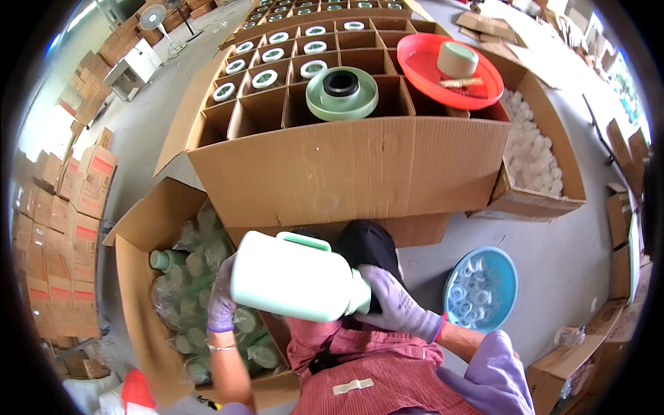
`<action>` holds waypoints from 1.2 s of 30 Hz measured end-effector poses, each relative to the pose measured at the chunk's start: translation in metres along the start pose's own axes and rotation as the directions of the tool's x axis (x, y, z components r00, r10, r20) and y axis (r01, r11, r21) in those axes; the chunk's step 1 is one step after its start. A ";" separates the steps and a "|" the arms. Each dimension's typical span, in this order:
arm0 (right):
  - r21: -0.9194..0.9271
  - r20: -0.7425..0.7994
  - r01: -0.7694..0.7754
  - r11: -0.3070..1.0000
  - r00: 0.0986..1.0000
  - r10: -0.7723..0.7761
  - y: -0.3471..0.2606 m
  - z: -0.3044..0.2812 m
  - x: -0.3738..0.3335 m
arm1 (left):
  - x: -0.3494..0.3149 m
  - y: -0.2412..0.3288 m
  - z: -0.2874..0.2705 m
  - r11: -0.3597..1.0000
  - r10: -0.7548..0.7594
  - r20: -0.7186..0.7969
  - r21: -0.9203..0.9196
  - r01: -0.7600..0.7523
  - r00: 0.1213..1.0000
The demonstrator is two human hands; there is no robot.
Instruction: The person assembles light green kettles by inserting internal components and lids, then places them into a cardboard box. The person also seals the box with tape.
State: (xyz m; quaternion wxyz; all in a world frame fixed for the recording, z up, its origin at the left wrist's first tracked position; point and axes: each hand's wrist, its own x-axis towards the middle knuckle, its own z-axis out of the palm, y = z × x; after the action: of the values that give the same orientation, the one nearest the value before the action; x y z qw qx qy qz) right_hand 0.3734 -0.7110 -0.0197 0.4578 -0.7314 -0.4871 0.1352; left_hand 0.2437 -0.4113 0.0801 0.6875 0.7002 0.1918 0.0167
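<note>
A large pale green vacuum jug (290,277) with a side handle lies tilted across my lap, its neck end pointing right. My gloved left hand (221,297) grips the jug's base. My gloved right hand (395,301) is closed round the neck end, where a pale green collar or cap shows between the fingers; the fingertips are partly hidden. Just beyond stands a divided carton (339,166) with several white-rimmed containers in its cells. Resting on its dividers are a green dish (366,104) with a black ring in it and a red basin (415,59) holding a pale green cup (458,61).
On the left, an open carton (138,325) holds several plastic-wrapped green jugs. A blue basin (510,283) of translucent rings sits on the floor at right. Behind it, a long carton (532,202) holds small white pieces. Stacked cartons (83,242) line the far left.
</note>
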 end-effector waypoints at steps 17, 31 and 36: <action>-0.652 0.160 0.457 0.605 0.863 -0.479 -0.007 -0.166 0.319 | 0.060 -0.030 0.063 0.855 0.164 0.265 0.442 -0.271 0.950; 0.383 0.240 0.188 0.904 0.925 -0.294 -0.014 -0.037 0.168 | 0.058 0.025 0.059 0.169 0.840 0.222 0.761 -0.626 0.496; 0.208 0.229 0.098 0.973 0.963 -0.146 -0.036 -0.047 0.165 | 0.043 -0.009 0.066 0.924 0.297 -0.300 -0.149 -0.352 0.907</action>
State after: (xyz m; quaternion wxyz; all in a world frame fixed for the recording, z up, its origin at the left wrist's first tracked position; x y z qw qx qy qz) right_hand 0.4637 -0.5942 0.0756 0.4715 -0.6297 -0.5680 0.2419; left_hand 0.2999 -0.4617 0.0576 0.7088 0.6409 0.1619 0.2464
